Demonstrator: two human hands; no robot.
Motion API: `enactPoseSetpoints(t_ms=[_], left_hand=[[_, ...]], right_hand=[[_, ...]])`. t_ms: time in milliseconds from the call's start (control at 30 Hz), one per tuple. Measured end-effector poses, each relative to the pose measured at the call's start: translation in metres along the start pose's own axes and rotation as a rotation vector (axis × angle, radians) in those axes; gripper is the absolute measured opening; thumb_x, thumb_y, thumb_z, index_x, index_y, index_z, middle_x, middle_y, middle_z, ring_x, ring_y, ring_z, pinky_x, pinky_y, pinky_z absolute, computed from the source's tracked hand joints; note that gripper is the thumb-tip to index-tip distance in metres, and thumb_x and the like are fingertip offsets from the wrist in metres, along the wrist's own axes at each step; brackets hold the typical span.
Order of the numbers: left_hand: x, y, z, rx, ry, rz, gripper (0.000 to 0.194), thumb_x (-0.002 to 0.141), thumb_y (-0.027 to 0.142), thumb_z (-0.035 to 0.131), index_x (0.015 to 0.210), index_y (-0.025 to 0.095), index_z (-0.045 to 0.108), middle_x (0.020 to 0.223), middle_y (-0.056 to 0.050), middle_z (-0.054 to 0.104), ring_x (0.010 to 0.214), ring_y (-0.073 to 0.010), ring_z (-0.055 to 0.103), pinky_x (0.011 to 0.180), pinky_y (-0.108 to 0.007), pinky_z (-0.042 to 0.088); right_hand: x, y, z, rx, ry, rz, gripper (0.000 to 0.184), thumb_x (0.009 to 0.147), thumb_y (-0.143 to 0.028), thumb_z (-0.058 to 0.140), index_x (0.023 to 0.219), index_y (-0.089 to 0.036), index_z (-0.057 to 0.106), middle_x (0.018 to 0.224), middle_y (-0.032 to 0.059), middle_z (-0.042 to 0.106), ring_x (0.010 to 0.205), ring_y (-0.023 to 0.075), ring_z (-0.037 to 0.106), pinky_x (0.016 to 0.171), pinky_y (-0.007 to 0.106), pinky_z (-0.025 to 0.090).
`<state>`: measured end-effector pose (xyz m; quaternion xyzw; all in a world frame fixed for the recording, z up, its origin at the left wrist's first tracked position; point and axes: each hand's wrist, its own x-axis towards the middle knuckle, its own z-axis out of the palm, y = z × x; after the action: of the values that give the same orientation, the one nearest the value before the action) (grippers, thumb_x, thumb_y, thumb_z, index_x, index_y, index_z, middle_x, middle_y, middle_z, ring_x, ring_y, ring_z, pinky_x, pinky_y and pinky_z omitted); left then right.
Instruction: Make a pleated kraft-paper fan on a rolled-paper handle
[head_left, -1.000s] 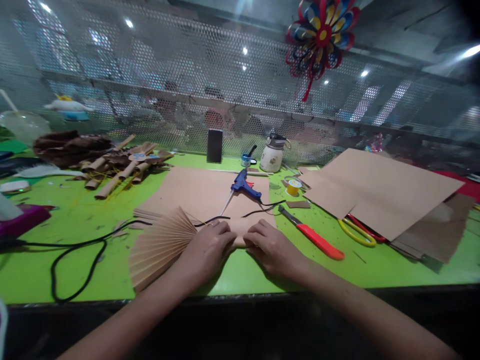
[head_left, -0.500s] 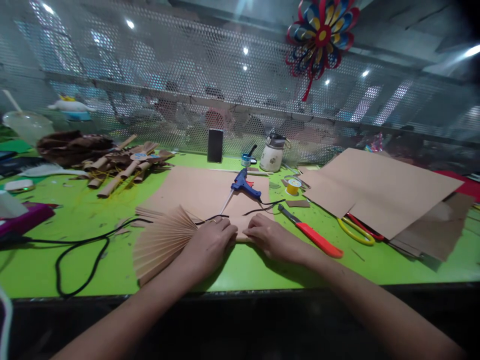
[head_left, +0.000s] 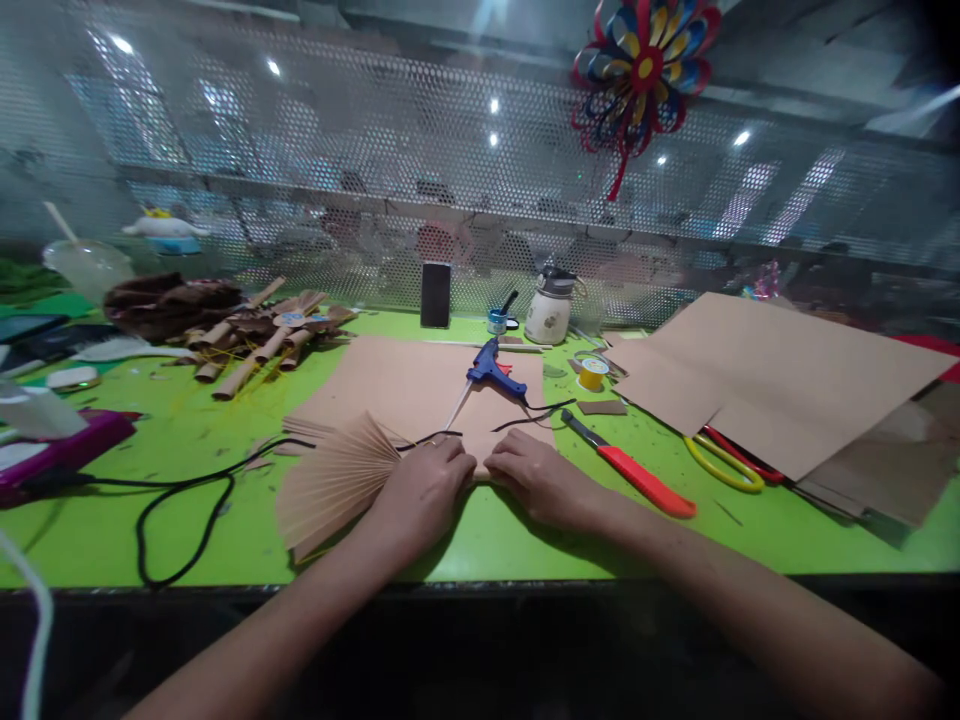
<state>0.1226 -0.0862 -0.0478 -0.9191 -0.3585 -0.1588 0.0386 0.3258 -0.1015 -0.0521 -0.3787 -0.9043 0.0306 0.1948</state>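
A sheet of brown kraft paper (head_left: 420,385) lies on the green table (head_left: 187,540), its near left part pleated into a fan of folds (head_left: 334,480). My left hand (head_left: 420,495) and my right hand (head_left: 536,480) sit side by side at the sheet's near edge, fingers curled and pressing on the folded paper between them. A ring shows on my left hand. A blue glue gun (head_left: 491,370) lies on the sheet just beyond my hands, its black cord (head_left: 180,500) trailing left.
A red-handled utility knife (head_left: 634,478) lies right of my right hand. Yellow and red scissors (head_left: 724,460) poke from under large brown sheets (head_left: 772,375). Paper rolls (head_left: 255,345), a yellow thread spool (head_left: 591,373), a jar (head_left: 546,310) and a mesh screen (head_left: 337,180) stand behind.
Both hands have slid slightly away from me along the paper's near edge and closer together; the folded strip between them is now mostly covered. The view shifted a little to the left.
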Motion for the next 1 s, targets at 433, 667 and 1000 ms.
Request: enactPoseSetpoints(t_ms=[433, 667, 1000], left_hand=[[0.005, 0.001, -0.007, 0.059, -0.060, 0.036, 0.017, 0.090, 0.013, 0.049, 0.082, 0.016, 0.064, 0.085, -0.008, 0.061, 0.078, -0.0213, 0.055, 0.070, -0.034, 0.044], [0.009, -0.001, -0.012, -0.012, -0.090, -0.001, 0.024, 0.092, 0.018, 0.047, 0.079, 0.017, 0.067, 0.084, -0.008, 0.062, 0.079, -0.0211, 0.057, 0.070, -0.033, 0.043], [0.016, -0.011, -0.015, -0.085, -0.148, -0.009, 0.031, 0.094, 0.032, 0.046, 0.078, 0.017, 0.069, 0.082, -0.009, 0.061, 0.075, -0.0201, 0.055, 0.063, -0.031, 0.037]], right_hand=[[-0.002, -0.004, 0.001, -0.031, 0.075, 0.032, 0.024, 0.098, -0.023, 0.043, 0.091, -0.015, 0.064, 0.090, 0.0104, 0.057, 0.092, 0.0221, 0.047, 0.075, 0.034, 0.042], [-0.007, -0.002, 0.007, -0.027, 0.136, 0.041, 0.009, 0.094, -0.018, 0.050, 0.097, -0.014, 0.057, 0.088, 0.0101, 0.059, 0.086, 0.0226, 0.047, 0.072, 0.035, 0.041], [-0.002, 0.005, 0.003, -0.118, 0.053, 0.022, 0.023, 0.096, -0.018, 0.046, 0.085, -0.014, 0.065, 0.083, 0.0095, 0.059, 0.083, 0.0202, 0.048, 0.068, 0.031, 0.037]])
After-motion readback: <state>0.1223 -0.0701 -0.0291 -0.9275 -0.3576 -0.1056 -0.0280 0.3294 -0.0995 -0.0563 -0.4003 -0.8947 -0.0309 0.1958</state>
